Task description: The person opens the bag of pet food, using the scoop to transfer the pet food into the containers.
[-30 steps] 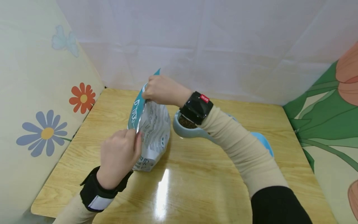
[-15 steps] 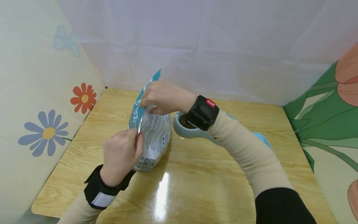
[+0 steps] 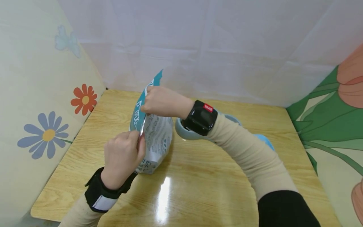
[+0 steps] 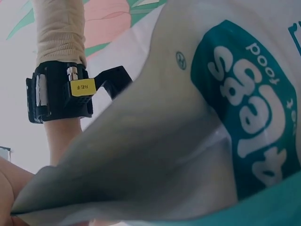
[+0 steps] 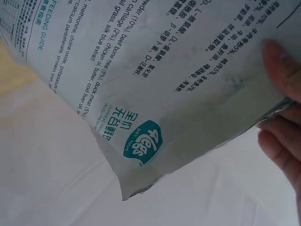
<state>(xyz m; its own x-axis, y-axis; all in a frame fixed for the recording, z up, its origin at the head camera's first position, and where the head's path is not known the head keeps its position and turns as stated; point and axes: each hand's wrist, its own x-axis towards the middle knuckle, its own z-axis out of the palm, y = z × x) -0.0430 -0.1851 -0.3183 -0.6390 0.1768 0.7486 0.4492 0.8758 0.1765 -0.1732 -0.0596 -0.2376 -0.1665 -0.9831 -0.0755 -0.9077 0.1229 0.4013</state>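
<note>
A white pet food bag [image 3: 160, 135] with a teal upper band stands upright on the wooden table, left of the middle. My left hand [image 3: 123, 154] pinches the near end of its top edge, thumb on the printed side. Farther along that edge, my right hand [image 3: 167, 102] grips with its fingers bent over the rim. The teal far corner sticks up past the right hand. Feeding text and a small teal logo cover the bag side [image 5: 141, 84] in the right wrist view. The bag's front panel [image 4: 254, 108] carries a large teal label in the left wrist view.
Behind the right wrist sits a grey-blue bowl [image 3: 189, 135], partly hidden, with another rounded part at its right. A bright blue object [image 3: 265, 141] peeks out beyond the right sleeve. A white cloth backdrop [image 3: 227, 56] hangs behind the table [image 3: 204, 183].
My right hand loosened its fingers half a second ago, shifted a little down the top edge toward the left hand, and now grips again. The left hand and bag stay nearly still.
</note>
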